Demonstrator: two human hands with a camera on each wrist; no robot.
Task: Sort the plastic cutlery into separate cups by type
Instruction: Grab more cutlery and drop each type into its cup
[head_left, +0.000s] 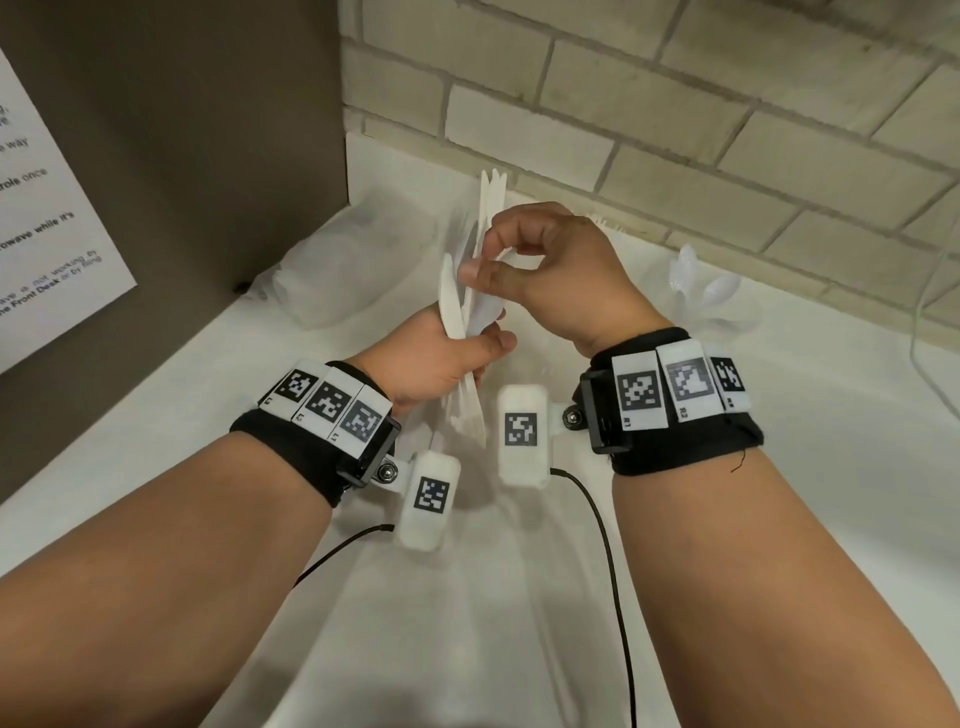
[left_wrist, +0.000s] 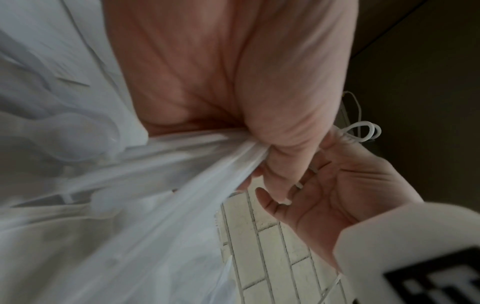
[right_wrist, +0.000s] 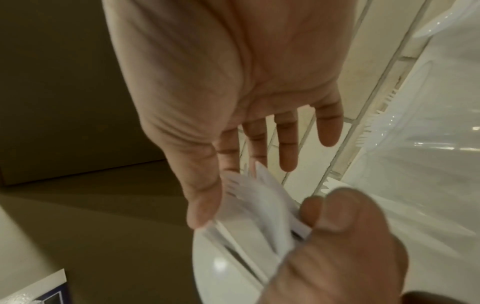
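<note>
My left hand (head_left: 480, 353) grips a bundle of white plastic cutlery (head_left: 452, 296) by its handles, upright over the white counter (head_left: 779, 519). Above it, my right hand (head_left: 488, 254) pinches one piece at the top of the bundle between thumb and forefinger. The right wrist view shows fork tines and flat blades in the bundle (right_wrist: 254, 205), with my right hand (right_wrist: 215, 195) on it and my left hand (right_wrist: 337, 236) below. White knives (head_left: 493, 192) stand upright at the back. Clear spoons (head_left: 696, 286) stand in a cup at the right. Fork tines (head_left: 605, 222) show behind my right hand.
A grey appliance side (head_left: 182, 130) with a paper notice (head_left: 47, 208) stands at the left. A pale brick wall (head_left: 675, 104) closes the back. A clear plastic item (head_left: 343, 270) lies at the back left. A white cable (head_left: 919, 332) runs along the right.
</note>
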